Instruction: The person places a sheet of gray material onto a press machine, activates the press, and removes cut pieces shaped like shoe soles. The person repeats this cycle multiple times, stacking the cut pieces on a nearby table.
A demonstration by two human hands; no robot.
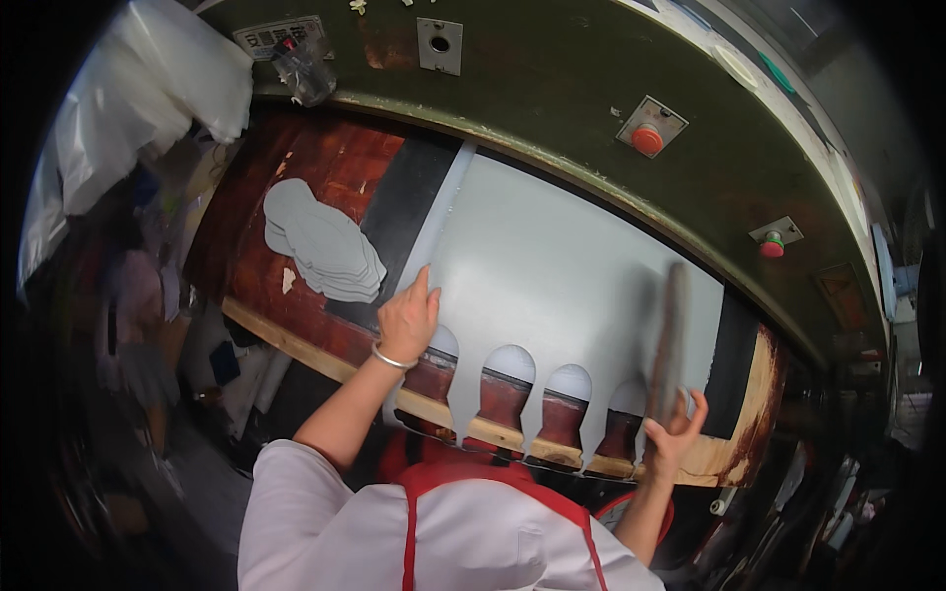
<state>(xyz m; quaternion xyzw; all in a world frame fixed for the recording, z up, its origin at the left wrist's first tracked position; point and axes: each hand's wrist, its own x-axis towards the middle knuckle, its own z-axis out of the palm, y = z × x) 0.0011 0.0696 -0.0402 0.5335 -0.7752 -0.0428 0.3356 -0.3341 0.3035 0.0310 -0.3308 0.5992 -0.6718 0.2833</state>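
Note:
A large pale grey sheet [562, 246] lies on the work table, with a row of rounded cut-outs along its near edge. At the sheet's left edge is my left hand [407, 323], the index finger stretched out over it, the other fingers loosely bent and nothing held. My right hand [674, 430] grips the near end of a long, narrow brown cutting die [673, 335]. This die is blurred and seen edge-on, above the right part of the sheet. To the left, several grey sole-shaped pieces [325, 244] lie in an overlapping stack.
A dark green machine beam [552, 108] runs across the far side, carrying a red push button [646, 140] and a smaller red-and-green button [772, 246]. Clear plastic bags [148, 98] hang at far left. A wooden strip [286, 340] edges the reddish-brown table [236, 231].

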